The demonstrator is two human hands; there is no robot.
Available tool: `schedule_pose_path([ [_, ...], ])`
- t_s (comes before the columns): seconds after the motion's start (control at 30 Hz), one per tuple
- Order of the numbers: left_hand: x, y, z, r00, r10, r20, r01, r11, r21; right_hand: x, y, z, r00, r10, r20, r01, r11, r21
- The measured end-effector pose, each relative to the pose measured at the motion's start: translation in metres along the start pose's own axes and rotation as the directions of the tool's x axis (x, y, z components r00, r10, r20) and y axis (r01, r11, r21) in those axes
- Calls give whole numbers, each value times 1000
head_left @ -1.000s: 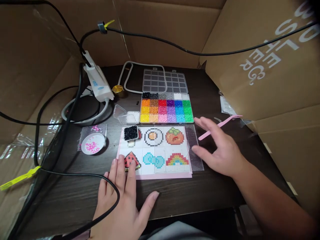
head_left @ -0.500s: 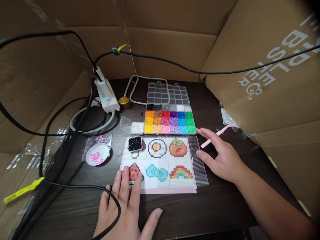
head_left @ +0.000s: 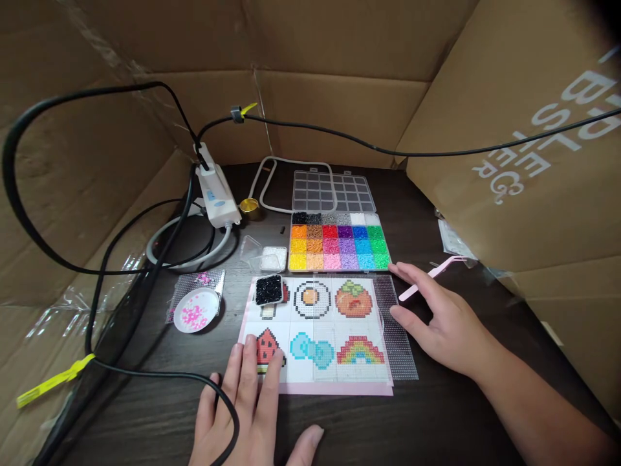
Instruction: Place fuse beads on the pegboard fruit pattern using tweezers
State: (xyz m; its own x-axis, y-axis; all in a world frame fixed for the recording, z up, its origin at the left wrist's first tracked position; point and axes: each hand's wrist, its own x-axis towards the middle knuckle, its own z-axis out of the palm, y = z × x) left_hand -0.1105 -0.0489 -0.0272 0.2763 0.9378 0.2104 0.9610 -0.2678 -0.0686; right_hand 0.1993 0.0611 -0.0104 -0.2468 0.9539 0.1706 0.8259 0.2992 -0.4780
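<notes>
A white pattern sheet (head_left: pixel 320 330) with pixel pictures lies on a pink sheet on the dark table. My left hand (head_left: pixel 247 414) lies flat, fingers spread, with its fingertips on the watermelon picture (head_left: pixel 266 347) at the sheet's lower left. My right hand (head_left: pixel 441 320) hovers open beside the sheet's right edge, over a clear pegboard (head_left: pixel 395 327). Pink tweezers (head_left: pixel 434 272) lie just beyond its fingers. A small tray of black beads (head_left: pixel 268 289) sits on the sheet's upper left corner.
A bead box (head_left: pixel 339 246) with many colours stands open behind the sheet. A white dish of pink beads (head_left: pixel 196 310) rests on another pegboard at the left. Black cables (head_left: pixel 145 278) cross the left side. A white device (head_left: pixel 218 194) and cardboard walls (head_left: pixel 524 142) surround the table.
The view has tilted, so everything sits lower and further right in the picture. My right hand has lowered slightly toward the pegboard. My left hand stays on the watermelon picture.
</notes>
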Motion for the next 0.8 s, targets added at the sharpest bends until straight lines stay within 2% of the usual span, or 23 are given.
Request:
schedule_pose_path([
  [0.23, 0, -1, -1, 1000, -5, -6, 5, 1000, 10, 1, 1, 1, 999, -21, -31, 21, 1000, 10],
  [0.43, 0, -1, 1, 999, 33, -1, -33, 999, 18, 1, 1, 0, 1000, -22, -15, 22, 1000, -6],
  [0.67, 0, 0, -2, 1000, 24, 1, -24, 1000, 1, 1, -2, -1, 1000, -5, 2, 5, 1000, -3],
  [0.8, 2, 1, -4, 1000, 27, 1, -27, 1000, -6, 1, 0, 0, 1000, -17, -23, 17, 1000, 15],
])
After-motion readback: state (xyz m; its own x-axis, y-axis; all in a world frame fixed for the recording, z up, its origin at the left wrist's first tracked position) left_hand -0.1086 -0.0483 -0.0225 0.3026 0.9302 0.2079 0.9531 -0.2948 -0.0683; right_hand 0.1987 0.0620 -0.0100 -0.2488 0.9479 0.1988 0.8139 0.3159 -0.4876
